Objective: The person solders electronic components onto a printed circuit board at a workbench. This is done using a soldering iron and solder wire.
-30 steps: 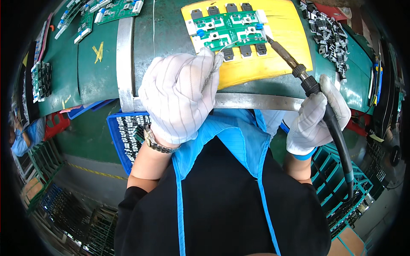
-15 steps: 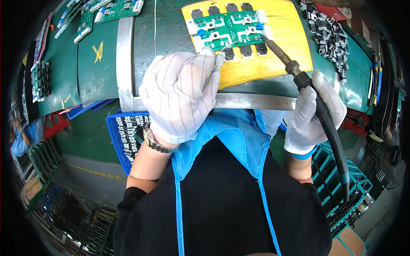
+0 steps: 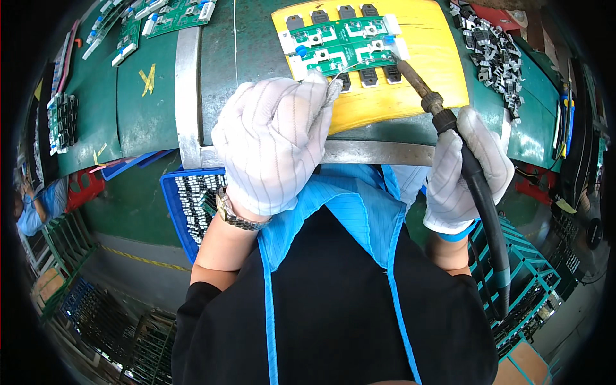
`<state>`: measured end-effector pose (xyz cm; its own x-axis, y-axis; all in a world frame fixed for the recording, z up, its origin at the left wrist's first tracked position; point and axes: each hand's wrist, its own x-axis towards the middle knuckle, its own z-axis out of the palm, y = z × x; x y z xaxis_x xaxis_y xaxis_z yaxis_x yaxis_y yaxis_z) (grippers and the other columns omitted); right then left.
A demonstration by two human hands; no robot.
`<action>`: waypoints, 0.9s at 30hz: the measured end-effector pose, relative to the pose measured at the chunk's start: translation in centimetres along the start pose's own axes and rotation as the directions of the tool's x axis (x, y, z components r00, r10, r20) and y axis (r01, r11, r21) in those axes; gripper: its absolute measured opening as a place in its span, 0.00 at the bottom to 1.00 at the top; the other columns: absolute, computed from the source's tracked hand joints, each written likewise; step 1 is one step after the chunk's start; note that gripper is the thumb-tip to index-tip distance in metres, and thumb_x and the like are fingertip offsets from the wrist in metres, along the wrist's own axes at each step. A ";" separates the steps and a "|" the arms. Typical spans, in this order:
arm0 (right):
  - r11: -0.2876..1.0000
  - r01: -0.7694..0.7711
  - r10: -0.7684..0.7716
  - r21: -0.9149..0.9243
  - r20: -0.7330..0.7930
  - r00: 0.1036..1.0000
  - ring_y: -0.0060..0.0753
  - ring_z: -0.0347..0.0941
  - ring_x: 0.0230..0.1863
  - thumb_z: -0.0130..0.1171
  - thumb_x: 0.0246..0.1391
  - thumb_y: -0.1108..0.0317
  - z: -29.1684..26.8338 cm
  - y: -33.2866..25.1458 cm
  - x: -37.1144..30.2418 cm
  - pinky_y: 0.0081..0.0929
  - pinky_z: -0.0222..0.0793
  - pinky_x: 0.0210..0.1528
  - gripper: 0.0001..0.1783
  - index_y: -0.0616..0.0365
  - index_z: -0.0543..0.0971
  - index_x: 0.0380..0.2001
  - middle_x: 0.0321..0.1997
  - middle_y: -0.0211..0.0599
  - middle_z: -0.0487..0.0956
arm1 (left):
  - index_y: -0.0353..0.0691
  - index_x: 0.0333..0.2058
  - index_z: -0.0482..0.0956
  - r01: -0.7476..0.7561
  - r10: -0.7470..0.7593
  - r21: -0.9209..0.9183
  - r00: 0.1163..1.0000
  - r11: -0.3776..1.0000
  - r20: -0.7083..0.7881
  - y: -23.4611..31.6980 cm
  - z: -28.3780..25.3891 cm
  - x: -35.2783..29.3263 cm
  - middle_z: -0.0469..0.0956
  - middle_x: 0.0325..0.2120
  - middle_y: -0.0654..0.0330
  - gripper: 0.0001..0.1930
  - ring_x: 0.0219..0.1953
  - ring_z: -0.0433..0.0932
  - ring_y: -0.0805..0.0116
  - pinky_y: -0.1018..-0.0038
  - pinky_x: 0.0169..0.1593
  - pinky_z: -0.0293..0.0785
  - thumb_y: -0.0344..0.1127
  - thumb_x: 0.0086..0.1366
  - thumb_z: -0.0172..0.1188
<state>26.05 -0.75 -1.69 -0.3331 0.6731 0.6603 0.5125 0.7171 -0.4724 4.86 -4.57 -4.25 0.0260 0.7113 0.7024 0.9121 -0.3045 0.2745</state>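
A green circuit board (image 3: 340, 45) with white connectors, blue parts and black tabbed components along two sides lies on a yellow board (image 3: 385, 99). My right hand (image 3: 468, 173), in a white glove, is closed round the black handle of a soldering iron (image 3: 425, 94). The iron's tip meets the lower right part of the circuit board. My left hand (image 3: 273, 138), in a striped white glove, pinches a thin solder wire (image 3: 344, 69) that runs over the board's lower edge toward the iron's tip. Both gloves are just in front of the yellow board.
A heap of small black and silver parts (image 3: 491, 58) lies at the right on the green bench (image 3: 144, 102). More circuit boards (image 3: 176, 16) are at the far left. A blue bin (image 3: 172, 204) of small white parts stands below the bench's metal edge (image 3: 378, 153).
The soldering iron and my right hand have shifted slightly left, the tip moving a little left along the board's lower edge. My left hand has barely moved, slightly to the right.
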 end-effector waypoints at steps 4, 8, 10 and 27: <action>1.000 -0.024 0.025 -0.019 0.029 0.999 0.30 0.74 0.24 0.59 0.53 0.74 -0.1 -0.3 0.1 0.24 0.71 0.33 0.13 0.68 0.76 0.42 0.29 0.48 0.80 | 0.42 0.34 0.78 0.000 0.000 0.000 1.000 1.000 -0.008 0.1 0.1 0.1 0.76 0.24 0.62 0.12 0.26 0.76 0.65 0.71 0.30 0.72 0.28 0.49 0.69; 0.999 0.025 -0.024 -0.039 0.033 0.999 0.31 0.75 0.25 0.59 0.53 0.73 0.0 -0.5 0.3 0.25 0.71 0.31 0.13 0.69 0.75 0.42 0.29 0.49 0.80 | 0.42 0.34 0.79 0.002 -0.002 -0.017 1.000 1.000 0.002 0.1 0.0 0.1 0.76 0.25 0.62 0.12 0.27 0.76 0.64 0.71 0.30 0.72 0.28 0.49 0.69; 0.997 0.038 -0.035 -0.072 0.050 0.998 0.32 0.76 0.26 0.59 0.54 0.73 -0.1 -0.4 0.4 0.25 0.72 0.31 0.13 0.69 0.75 0.41 0.30 0.50 0.80 | 0.41 0.34 0.79 0.021 -0.022 -0.014 1.000 1.000 -0.006 0.1 -0.1 0.0 0.77 0.26 0.62 0.12 0.27 0.77 0.64 0.71 0.30 0.72 0.28 0.49 0.69; 0.999 0.041 -0.040 0.008 -0.056 0.998 0.28 0.74 0.25 0.56 0.55 0.73 0.2 0.3 0.0 0.24 0.72 0.35 0.12 0.71 0.75 0.40 0.31 0.50 0.80 | 0.40 0.35 0.80 0.037 -0.037 -0.005 0.999 0.999 0.016 0.3 -0.2 0.1 0.76 0.26 0.61 0.13 0.28 0.76 0.63 0.70 0.32 0.73 0.27 0.48 0.69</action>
<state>26.02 -0.48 -1.92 -0.3090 0.6326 0.7101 0.4922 0.7453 -0.4498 5.11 -4.71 -3.98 -0.0014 0.7323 0.6809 0.9106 -0.2805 0.3036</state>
